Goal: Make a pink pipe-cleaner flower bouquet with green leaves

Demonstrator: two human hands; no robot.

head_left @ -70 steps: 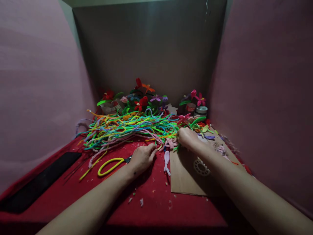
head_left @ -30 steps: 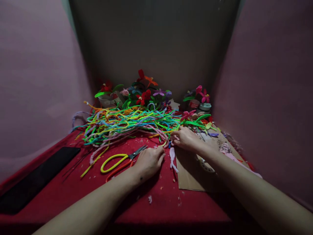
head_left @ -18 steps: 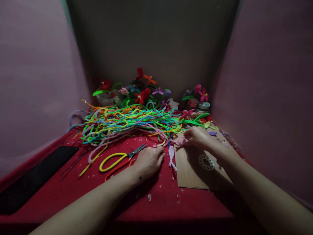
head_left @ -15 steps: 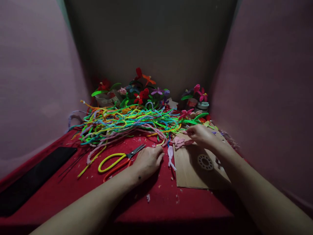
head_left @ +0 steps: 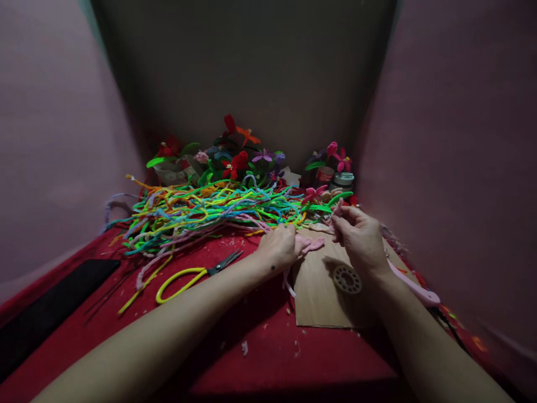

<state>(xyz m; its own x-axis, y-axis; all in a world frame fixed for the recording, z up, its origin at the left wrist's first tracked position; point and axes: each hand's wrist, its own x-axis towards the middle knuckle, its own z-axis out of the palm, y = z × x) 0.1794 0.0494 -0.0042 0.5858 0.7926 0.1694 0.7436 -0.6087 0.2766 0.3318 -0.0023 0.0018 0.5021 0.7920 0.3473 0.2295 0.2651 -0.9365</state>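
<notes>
My right hand (head_left: pixel 363 238) is raised over the board's far part, thumb and fingers pinching a pink fuzzy pipe-cleaner petal (head_left: pixel 338 209) that sticks up from the fingertips. My left hand (head_left: pixel 279 246) lies at the board's left edge, palm down, against pink pipe-cleaner petals (head_left: pixel 314 244); its fingertips are hidden behind the hand. Under both is a thin wooden board (head_left: pixel 321 305). A pale round disc with a ring of holes (head_left: pixel 347 279) rests on it, below my right hand. From under my left hand pokes the end of a pale pipe-cleaner loop (head_left: pixel 288 284).
Yellow-handled scissors (head_left: pixel 182 284) lie behind my left forearm. A heap of coloured pipe cleaners (head_left: pixel 210 210) spreads across the red cloth (head_left: pixel 251 364). Pipe-cleaner flowers (head_left: pixel 237 162) and a lidded jar (head_left: pixel 344 180) stand behind. A pink-handled tool (head_left: pixel 417 286) lies right; a black slab (head_left: pixel 62 310) left.
My left hand has moved right and away from me, from beside the scissors to the pink petals. My right hand has lifted and turned, with the pink petal pinched upright. The view has shifted slightly.
</notes>
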